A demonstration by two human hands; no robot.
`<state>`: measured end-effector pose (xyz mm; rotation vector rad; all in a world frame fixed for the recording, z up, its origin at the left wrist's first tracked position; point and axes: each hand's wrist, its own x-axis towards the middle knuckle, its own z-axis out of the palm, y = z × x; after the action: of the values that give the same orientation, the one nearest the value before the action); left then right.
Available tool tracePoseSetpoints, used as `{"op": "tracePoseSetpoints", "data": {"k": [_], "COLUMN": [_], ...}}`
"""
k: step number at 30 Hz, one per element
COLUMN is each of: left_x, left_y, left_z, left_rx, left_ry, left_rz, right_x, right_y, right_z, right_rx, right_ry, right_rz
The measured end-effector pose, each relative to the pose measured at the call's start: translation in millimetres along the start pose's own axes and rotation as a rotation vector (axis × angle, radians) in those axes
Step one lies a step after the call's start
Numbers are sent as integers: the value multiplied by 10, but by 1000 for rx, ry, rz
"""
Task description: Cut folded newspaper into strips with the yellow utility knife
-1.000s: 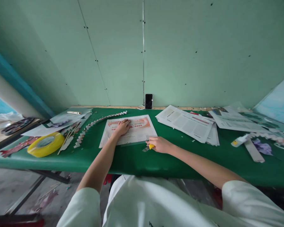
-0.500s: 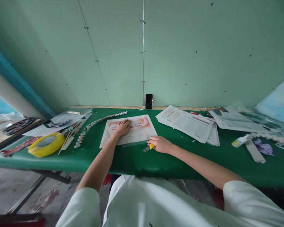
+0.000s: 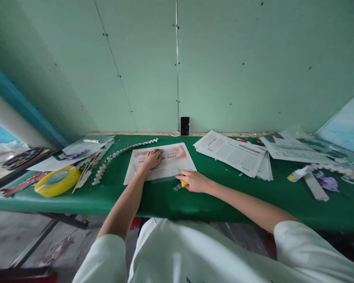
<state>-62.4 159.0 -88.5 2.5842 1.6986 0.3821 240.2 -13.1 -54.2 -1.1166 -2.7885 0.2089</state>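
My left hand (image 3: pixel 153 159) lies flat with fingers outstretched on a sheet of newspaper (image 3: pixel 171 164) with orange-red print. By the sheet's lower right corner, my right hand (image 3: pixel 194 181) is closed around what looks like a yellow utility knife (image 3: pixel 184 183), mostly hidden by the fingers. A greyish, shiny flat piece (image 3: pixel 177 188) sticks out on its left; whether it is the blade cannot be made out. A see-through strip (image 3: pixel 162 180) runs along the newspaper's near edge.
A folded paper chain (image 3: pixel 106 163), thin sticks (image 3: pixel 84 173) and a yellow tape roll (image 3: pixel 58 181) lie left on the green table (image 3: pixel 165 202). Newspapers (image 3: pixel 230 153), a glue bottle (image 3: pixel 297 174) and crumpled purple paper (image 3: pixel 327 181) lie right. A phone (image 3: pixel 185 126) leans against the wall.
My right hand has slid a little left along the newspaper's near edge with the yellow tool. My left hand stays in place on the paper. The view has shifted slightly.
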Motion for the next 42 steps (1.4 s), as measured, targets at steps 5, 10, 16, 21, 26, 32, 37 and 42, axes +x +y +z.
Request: {"op": "tracePoseSetpoints", "data": {"k": [5,10,16,21,26,32,37,42], "left_x": [-9,-68,-426,-712,-725,-721,-614,-344], "left_y": [13,148,579,760,753,788,817,850], "left_z": [2,-144,-445,-491,-489,-436,-562,-939], "left_rx": [-9,1,-49,50,196,257,265,338], "left_ry": [9,86,0,-104,-157,-166,-161,-154], "left_rz": [7,33,412,502,585,624,615,617], "right_x": [41,46,2,-157,-296,-342,-328,-132], "right_y": [-118,-181,-88,305,747,964,778,360], "right_z": [7,49,101,-9,-191,-327,-236,-92], "right_rx": [-46,-93,-66,31,79,115,86,-56], "right_ry": [0,6,76,45,222,357,346,163], "right_rz": [88,110,59,-79,122,290,126,-50]}}
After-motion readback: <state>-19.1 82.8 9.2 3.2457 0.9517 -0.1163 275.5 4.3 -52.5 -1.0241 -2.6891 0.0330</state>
